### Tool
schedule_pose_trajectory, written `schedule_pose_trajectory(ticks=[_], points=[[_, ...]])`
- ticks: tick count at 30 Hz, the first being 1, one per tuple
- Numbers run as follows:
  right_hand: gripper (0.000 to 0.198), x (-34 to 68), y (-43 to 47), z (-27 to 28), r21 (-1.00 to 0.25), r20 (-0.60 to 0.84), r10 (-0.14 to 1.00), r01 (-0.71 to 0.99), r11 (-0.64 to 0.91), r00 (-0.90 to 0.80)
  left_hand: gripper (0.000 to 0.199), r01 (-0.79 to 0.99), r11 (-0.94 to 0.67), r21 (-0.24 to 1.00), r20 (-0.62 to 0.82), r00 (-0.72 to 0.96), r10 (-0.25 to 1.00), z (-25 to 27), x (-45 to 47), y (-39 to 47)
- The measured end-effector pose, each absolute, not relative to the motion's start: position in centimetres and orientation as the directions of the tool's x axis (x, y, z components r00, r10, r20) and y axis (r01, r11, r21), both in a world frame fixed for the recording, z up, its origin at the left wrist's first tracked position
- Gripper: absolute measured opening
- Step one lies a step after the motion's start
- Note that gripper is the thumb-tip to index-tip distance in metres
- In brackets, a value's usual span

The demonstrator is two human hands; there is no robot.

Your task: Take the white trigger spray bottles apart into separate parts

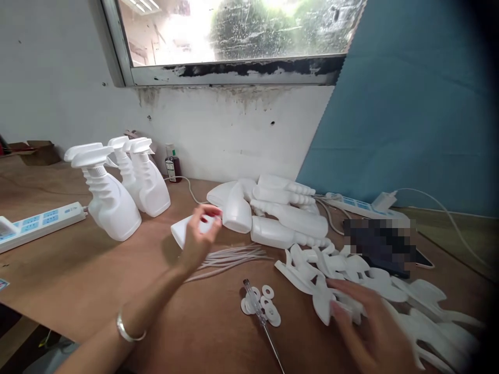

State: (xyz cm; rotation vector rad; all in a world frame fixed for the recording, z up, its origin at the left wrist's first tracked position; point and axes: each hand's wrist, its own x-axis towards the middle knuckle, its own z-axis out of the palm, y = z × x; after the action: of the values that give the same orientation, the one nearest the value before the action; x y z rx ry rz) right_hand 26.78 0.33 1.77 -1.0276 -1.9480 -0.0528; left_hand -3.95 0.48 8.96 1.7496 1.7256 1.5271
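Observation:
My left hand, with a bangle on the wrist, is over a white plastic bottle lying on the table. Its fingers are curved, with a gap between thumb and forefinger; the hand partly hides the bottle. More white bottles lie in a pile just beyond. At the right, my right hand has thumb and fingers closed on a white sprayer-head piece, at the near side of a heap of similar pieces. Thin white tubes lie between the hands.
White washers lie under a clear-handled screwdriver near the front. Several assembled spray bottles stand at left, near a power strip. A dark small bottle stands by the wall. Another power strip and a dark device lie at right.

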Motion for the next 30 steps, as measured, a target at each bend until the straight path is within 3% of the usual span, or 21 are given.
schedule_pose_trajectory(ticks=[3, 5, 10, 13, 16, 19, 21, 23, 26, 30], points=[[0.034, 23.0, -0.9, 1.3, -0.234, 0.69, 0.497, 0.486, 0.842, -0.527, 0.021, 0.729, -0.128, 0.673, 0.638, -0.483, 0.599, 10.2, -9.4, -0.2], [0.037, 21.8, -1.5, 1.2, -0.206, 0.66, 0.419, 0.386, 0.899, -0.624, 0.035, 0.815, 0.129, 0.565, 0.727, -0.566, 0.389, 10.1, -13.3, -1.0], [0.039, 21.5, -2.0, 1.4, -0.194, 0.653, 0.337, 0.281, 0.94, -0.678, 0.077, 0.62, 0.414, 0.666, 0.525, -0.785, 0.33, 8.6, -20.2, -3.1], [0.038, 21.4, -2.0, 1.5, -0.203, 0.641, 0.329, 0.26, 0.944, -0.694, 0.076, 0.551, 0.442, 0.707, 0.442, -0.833, 0.332, 7.3, -21.7, -3.5], [0.035, 21.2, -1.9, 1.5, -0.21, 0.645, 0.318, 0.239, 0.948, -0.695, 0.07, 0.64, 0.448, 0.625, 0.572, -0.765, 0.295, 5.8, -21.2, -3.5], [0.031, 20.9, -2.0, 1.5, -0.231, 0.68, 0.319, 0.22, 0.948, -0.66, 0.06, 0.861, 0.351, 0.369, 0.733, -0.501, 0.46, 4.5, -18.9, -3.0], [0.03, 20.7, -2.0, 1.5, -0.235, 0.684, 0.323, 0.221, 0.946, -0.654, 0.057, 0.946, 0.204, 0.253, 0.635, -0.322, 0.703, 3.9, -16.8, -2.3], [0.03, 20.7, -2.0, 1.7, -0.23, 0.678, 0.328, 0.234, 0.945, -0.657, 0.063, 0.943, 0.173, 0.282, 0.435, -0.287, 0.853, 3.4, -14.9, -1.3], [0.029, 20.6, -2.1, 1.8, -0.233, 0.682, 0.345, 0.257, 0.938, -0.644, 0.072, 0.883, 0.237, 0.404, 0.196, -0.337, 0.921, 2.9, -13.2, 0.7], [0.028, 20.7, -2.2, 1.7, -0.251, 0.663, 0.369, 0.272, 0.929, -0.651, 0.078, 0.85, 0.182, 0.494, 0.119, -0.274, 0.954, 2.3, -12.5, 3.1]])
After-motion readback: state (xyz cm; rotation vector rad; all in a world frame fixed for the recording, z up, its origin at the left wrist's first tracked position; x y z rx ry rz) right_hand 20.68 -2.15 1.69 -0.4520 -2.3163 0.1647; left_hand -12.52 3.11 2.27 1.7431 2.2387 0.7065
